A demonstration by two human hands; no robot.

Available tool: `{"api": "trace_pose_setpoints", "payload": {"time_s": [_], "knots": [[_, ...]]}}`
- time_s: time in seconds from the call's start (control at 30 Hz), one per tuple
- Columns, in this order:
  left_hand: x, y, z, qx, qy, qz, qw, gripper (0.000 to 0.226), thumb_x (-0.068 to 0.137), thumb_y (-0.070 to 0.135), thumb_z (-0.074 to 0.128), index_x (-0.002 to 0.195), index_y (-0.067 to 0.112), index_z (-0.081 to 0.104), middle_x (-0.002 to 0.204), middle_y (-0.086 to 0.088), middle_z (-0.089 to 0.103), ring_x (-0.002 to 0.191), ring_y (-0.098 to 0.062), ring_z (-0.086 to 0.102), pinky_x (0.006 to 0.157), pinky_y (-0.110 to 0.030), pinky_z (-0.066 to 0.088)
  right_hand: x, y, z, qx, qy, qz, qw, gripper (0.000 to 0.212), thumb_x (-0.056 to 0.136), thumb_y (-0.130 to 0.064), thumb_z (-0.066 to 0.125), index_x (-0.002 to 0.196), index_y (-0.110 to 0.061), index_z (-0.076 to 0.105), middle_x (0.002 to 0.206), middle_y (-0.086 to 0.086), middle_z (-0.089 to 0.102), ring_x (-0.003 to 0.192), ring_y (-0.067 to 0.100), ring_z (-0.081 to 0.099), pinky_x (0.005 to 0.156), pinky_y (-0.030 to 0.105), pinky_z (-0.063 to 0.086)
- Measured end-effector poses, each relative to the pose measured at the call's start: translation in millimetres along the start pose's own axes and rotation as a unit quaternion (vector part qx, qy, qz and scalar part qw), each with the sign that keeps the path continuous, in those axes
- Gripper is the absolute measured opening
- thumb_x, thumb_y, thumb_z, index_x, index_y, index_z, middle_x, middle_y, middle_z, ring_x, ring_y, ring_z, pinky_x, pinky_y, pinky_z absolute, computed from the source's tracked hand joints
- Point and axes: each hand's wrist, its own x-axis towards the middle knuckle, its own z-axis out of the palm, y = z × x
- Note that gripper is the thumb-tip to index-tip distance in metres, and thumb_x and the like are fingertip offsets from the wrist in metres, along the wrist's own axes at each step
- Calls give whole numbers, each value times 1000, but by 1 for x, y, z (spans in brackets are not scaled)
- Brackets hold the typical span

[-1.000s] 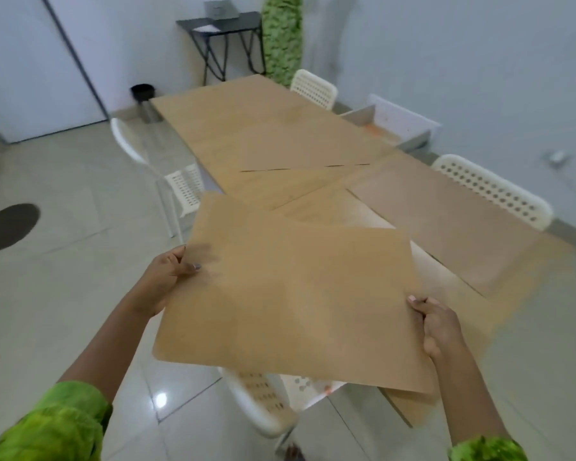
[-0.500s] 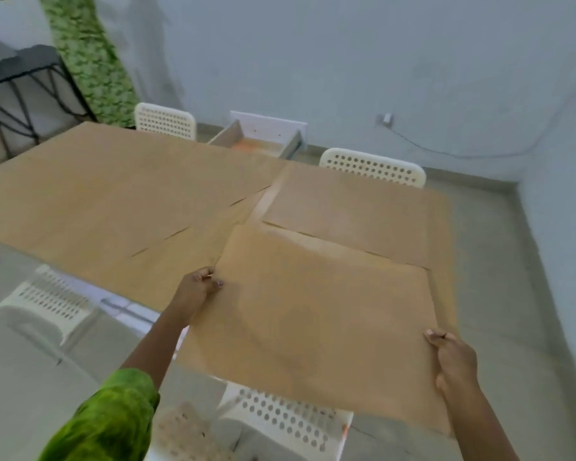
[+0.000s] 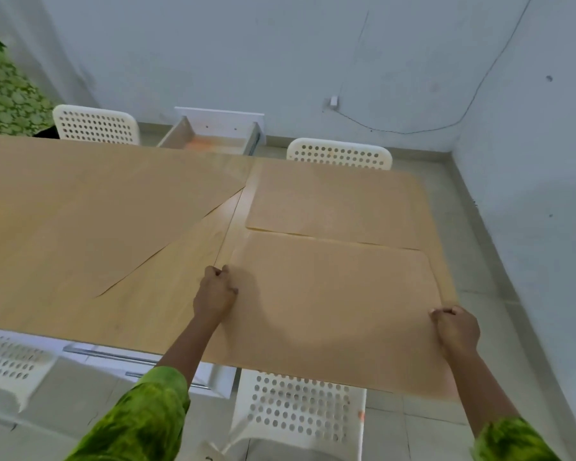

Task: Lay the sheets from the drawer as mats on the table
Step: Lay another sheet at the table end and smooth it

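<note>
A large tan sheet (image 3: 330, 301) lies on the near right part of the wooden table (image 3: 167, 294), its near edge hanging past the table's front. My left hand (image 3: 215, 291) pinches the sheet's left edge and my right hand (image 3: 456, 331) grips its right edge. A second tan sheet (image 3: 336, 201) lies flat just beyond it on the far right. A third, larger sheet (image 3: 90, 207) covers the table's left part, set at an angle. An open white drawer (image 3: 213, 138) juts out from the far side of the table.
White perforated chairs stand at the far side (image 3: 95, 124) (image 3: 340, 156) and near side (image 3: 300, 407) (image 3: 10, 357). A white drawer front with a metal handle (image 3: 113, 356) sits under the near edge. Grey walls enclose the right corner; a wall cable (image 3: 413, 128) hangs there.
The sheet came down from the air onto the near right part of the table and now lies flat. Both hands kept hold of its edges. My view swung right toward the wall corner.
</note>
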Motion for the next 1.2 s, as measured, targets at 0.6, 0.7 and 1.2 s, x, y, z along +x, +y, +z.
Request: {"api": "trace_pose_setpoints", "payload": {"time_s": [0.6,0.7,1.2], "knots": [[5,4,-4,22,-5,19,1000,53,92,24,51,140,7,36,135,-14,31,122,-33,37,85,-43,44,3,-3,4,-96,5,11,995,22,82,-13,56,97,1,61,93,18,60,88,35,56,68,31,35],[5,4,-4,22,-6,20,1000,54,92,25,51,140,7,35,135,-15,31,122,-34,37,87,-45,44,3,-4,5,-99,7,7,995,21,85,-16,55,97,0,60,101,20,63,91,35,58,69,31,37],[4,17,-3,70,-2,-9,998,42,91,22,52,127,2,44,128,-19,33,119,-38,33,91,-47,41,1,-8,6,-176,24,15,984,32,84,-20,53,110,-1,56,115,19,57,109,37,51,89,45,46]]}}
